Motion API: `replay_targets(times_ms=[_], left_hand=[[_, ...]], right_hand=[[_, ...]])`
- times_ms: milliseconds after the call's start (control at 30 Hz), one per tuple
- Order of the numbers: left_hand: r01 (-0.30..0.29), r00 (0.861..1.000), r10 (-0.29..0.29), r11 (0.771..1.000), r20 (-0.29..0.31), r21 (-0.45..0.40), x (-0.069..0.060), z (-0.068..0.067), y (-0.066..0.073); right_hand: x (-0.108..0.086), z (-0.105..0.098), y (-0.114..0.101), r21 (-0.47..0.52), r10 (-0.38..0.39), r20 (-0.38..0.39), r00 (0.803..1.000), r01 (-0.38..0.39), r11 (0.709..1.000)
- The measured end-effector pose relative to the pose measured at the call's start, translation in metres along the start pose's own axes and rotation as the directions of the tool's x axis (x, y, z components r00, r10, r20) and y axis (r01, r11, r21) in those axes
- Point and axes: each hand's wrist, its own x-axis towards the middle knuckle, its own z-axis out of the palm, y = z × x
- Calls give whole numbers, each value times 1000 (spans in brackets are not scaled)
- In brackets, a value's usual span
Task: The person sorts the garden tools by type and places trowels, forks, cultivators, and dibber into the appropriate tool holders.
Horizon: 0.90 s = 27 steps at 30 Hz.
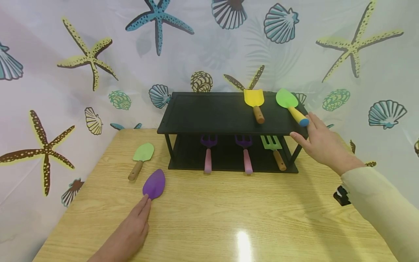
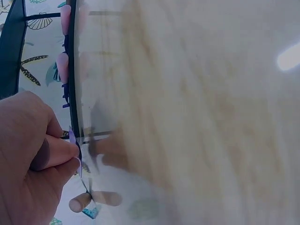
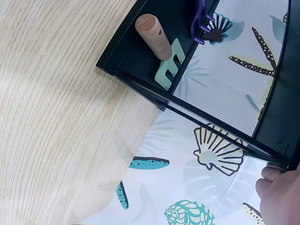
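My left hand (image 1: 132, 225) grips a purple trowel (image 1: 154, 183) above the table at left; its handle is mostly hidden by the hand. To its upper left lies a light-green trowel (image 1: 144, 152) with a wooden handle. My right hand (image 1: 322, 143) holds the front right corner of a black two-tier rack (image 1: 203, 112), thumb at the front edge and fingers along the side. Beside those fingers, on the top shelf, lies a green trowel (image 1: 286, 98) with a yellow handle and blue end. Left of it lies a yellow shovel (image 1: 254, 97) with a wooden handle.
On the lower shelf lie two purple hand forks (image 1: 208, 160) (image 1: 247, 162) with pink handles and a green fork (image 1: 278, 158) with a wooden handle. A sea-patterned cloth (image 1: 216, 47) hangs behind the wooden table (image 1: 222, 207). A small black object (image 1: 342, 196) shows beside the right sleeve.
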Motion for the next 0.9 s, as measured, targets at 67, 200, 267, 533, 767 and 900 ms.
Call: replay_targets(times_ms=[67, 200, 267, 533, 767, 900], left_hand=[[-48, 999, 48, 998, -6, 38, 1, -2, -4], [111, 994, -113, 978, -2, -177, 7, -7, -8], [223, 973, -231, 926, 11, -304, 11, -10, -10], [290, 955, -294, 888, 46, -357, 27, -19, -25], [202, 967, -240, 928, -88, -313, 36, -18, -39], [121, 964, -175, 959, -198, -258, 42, -15, -49]], right_hand=[[0, 0, 0, 5, -2, -2, 1000, 2, 1000], [-1, 0, 0, 1, -4, -11, 1000, 4, 1000], [-1, -1, 0, -5, -5, -15, 1000, 5, 1000], [-1, -1, 1, 1, -2, -8, 1000, 2, 1000], [-1, 0, 0, 13, -4, -12, 1000, 5, 1000], [-1, 1, 1, 18, -5, -16, 1000, 6, 1000]])
